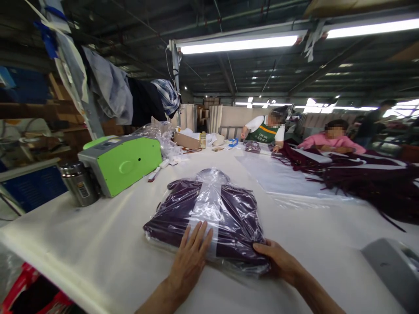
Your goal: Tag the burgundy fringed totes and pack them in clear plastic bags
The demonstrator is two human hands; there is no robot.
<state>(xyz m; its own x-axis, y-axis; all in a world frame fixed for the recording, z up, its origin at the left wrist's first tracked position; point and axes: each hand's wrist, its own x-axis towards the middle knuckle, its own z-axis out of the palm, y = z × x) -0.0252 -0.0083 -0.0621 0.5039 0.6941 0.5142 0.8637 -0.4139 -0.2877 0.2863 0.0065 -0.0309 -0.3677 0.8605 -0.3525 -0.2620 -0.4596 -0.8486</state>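
Note:
A folded dark purple garment (173,209) in a clear plastic bag lies on the white table in front of me. A pale strip (205,205) runs down its middle under the plastic. My left hand (193,250) rests flat on the near edge of the bag, fingers stretched out over the strip. At the near right corner, my right hand (278,259) grips the bagged garment. Its thumb is on top, and the other fingers are mostly hidden beside and beneath the corner.
A green and grey machine (131,159) and a steel flask (78,183) stand at left. Dark purple garments (356,179) are heaped at right, by a clear plastic sheet (278,172). A grey device (389,266) sits near right. Two people (266,133) are across the table.

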